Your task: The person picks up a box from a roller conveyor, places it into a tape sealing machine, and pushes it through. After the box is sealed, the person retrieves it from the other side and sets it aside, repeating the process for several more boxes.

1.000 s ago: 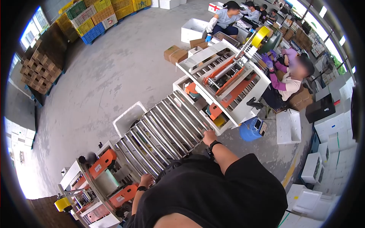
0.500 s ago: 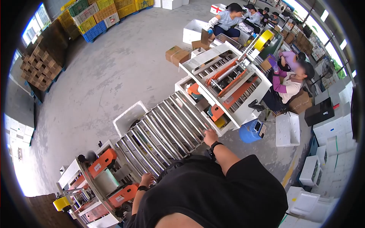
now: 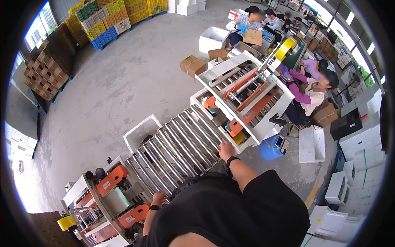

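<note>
A roller conveyor (image 3: 175, 144) with shiny metal rollers runs diagonally in front of my body. My right hand (image 3: 226, 151) is closed over its near side rail at the upper right end, beside the white carton-sealing machine (image 3: 263, 125). Near the lower left end, my left hand (image 3: 159, 199) is on the same rail with its fingers curled over the edge. It lies close to a second machine with orange covers (image 3: 133, 215). No loose object shows in either hand, and no box lies on the rollers between them.
A white foam box (image 3: 142, 128) stands behind the conveyor. A blue drum (image 3: 271, 148) and an open foam box (image 3: 312, 144) are at the right. Cartons (image 3: 193, 66) lie on the floor. Several co-workers sit beyond the machine; one, in blue gloves, handles a carton (image 3: 252, 37).
My hands stay on the rail, with the view shifted slightly. A co-worker in blue gloves now has a carton in front. The co-worker in purple sleeves has reached farther toward the machine.
</note>
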A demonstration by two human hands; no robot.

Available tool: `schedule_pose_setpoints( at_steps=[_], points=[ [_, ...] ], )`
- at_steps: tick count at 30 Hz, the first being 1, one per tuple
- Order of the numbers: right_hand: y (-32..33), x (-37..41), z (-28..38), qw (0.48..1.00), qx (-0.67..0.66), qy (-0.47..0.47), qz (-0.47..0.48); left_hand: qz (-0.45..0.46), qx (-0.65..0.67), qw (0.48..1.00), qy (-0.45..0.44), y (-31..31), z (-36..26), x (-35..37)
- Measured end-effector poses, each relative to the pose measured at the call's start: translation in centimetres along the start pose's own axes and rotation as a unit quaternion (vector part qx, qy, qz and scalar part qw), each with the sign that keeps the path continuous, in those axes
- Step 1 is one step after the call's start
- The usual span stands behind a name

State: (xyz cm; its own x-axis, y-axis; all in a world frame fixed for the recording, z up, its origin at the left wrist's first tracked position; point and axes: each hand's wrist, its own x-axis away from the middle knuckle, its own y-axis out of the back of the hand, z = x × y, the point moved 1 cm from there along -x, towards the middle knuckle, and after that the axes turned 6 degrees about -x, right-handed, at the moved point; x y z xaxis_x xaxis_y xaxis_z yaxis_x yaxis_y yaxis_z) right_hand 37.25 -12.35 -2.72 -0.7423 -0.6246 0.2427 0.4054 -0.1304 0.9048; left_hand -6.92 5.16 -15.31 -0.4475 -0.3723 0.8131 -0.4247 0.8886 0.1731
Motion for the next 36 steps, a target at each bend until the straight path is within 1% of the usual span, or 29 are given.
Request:
schedule_pose_setpoints(
  at_steps=[2,5,7,10,12,14,16,18,20,21,23,27,29,31,32,34,35,36],
  points=[
    [-0.8,-0.1,-0.4,0.998,-0.003,0.027,-0.053,0.007,-0.025,0.999,-0.035,0.0,1.1,-0.6],
    [-0.2,-0.4,0.1,0.999,0.0,0.019,-0.036,-0.01,0.04,0.999,0.032,-0.2,-0.2,0.1],
    [0.1,-0.6,0.4,0.999,0.007,0.032,-0.029,-0.028,0.101,0.99,0.09,-0.5,-2.6,2.1],
    [-0.6,-1.2,0.2,0.998,0.011,0.049,-0.036,-0.04,0.117,0.987,0.103,-0.6,-1.6,1.5],
    [-1.1,-1.4,0.1,0.997,0.007,0.057,-0.043,-0.027,0.022,0.999,0.03,-0.4,0.0,0.6],
    [-1.1,-1.6,0.2,0.997,0.002,0.062,-0.045,-0.031,0.027,0.999,0.031,-0.5,1.1,0.1],
    [-0.9,-1.6,0.5,0.998,0.008,0.058,-0.031,-0.054,0.131,0.984,0.106,-1.0,-0.7,1.4],
    [-0.5,-1.4,0.8,0.998,0.008,0.056,-0.019,-0.026,0.014,0.999,0.016,-0.7,0.6,0.9],
    [0.0,-1.2,0.9,0.998,0.001,0.057,-0.011,-0.012,-0.047,0.998,-0.028,-0.6,1.7,0.4],
    [0.0,-1.1,0.8,0.998,0.0,0.061,-0.015,-0.012,-0.048,0.998,-0.028,-0.7,1.3,0.8],
    [-0.2,-1.1,0.6,0.997,-0.001,0.071,-0.023,-0.011,-0.037,0.999,-0.01,-0.8,0.5,1.5],
    [-0.6,-1.0,0.1,0.998,-0.008,0.053,-0.015,-0.009,0.0,1.0,0.024,-0.9,-0.9,1.9],
    [-0.6,-1.1,0.1,0.999,-0.01,0.034,-0.002,-0.021,0.082,0.995,0.05,-1.0,-1.0,1.7],
    [-0.7,-1.0,0.0,0.999,-0.011,0.033,-0.002,-0.045,0.228,0.967,0.102,-1.3,-1.3,1.6],
    [-0.8,-0.9,-0.1,0.999,-0.012,0.033,-0.001,-0.04,0.2,0.973,0.109,-1.2,-1.4,1.7],
    [-0.8,-1.0,-0.2,0.999,-0.013,0.034,0.007,-0.03,0.145,0.982,0.122,-0.9,-3.6,3.1],
    [-1.1,-1.1,-0.5,0.999,-0.01,0.041,0.005,-0.044,0.161,0.979,0.119,-1.1,-2.4,2.3],
    [-1.1,-1.1,-0.5,0.999,-0.007,0.049,0.004,-0.045,0.15,0.98,0.122,-1.1,-2.1,2.1]
  ],
)
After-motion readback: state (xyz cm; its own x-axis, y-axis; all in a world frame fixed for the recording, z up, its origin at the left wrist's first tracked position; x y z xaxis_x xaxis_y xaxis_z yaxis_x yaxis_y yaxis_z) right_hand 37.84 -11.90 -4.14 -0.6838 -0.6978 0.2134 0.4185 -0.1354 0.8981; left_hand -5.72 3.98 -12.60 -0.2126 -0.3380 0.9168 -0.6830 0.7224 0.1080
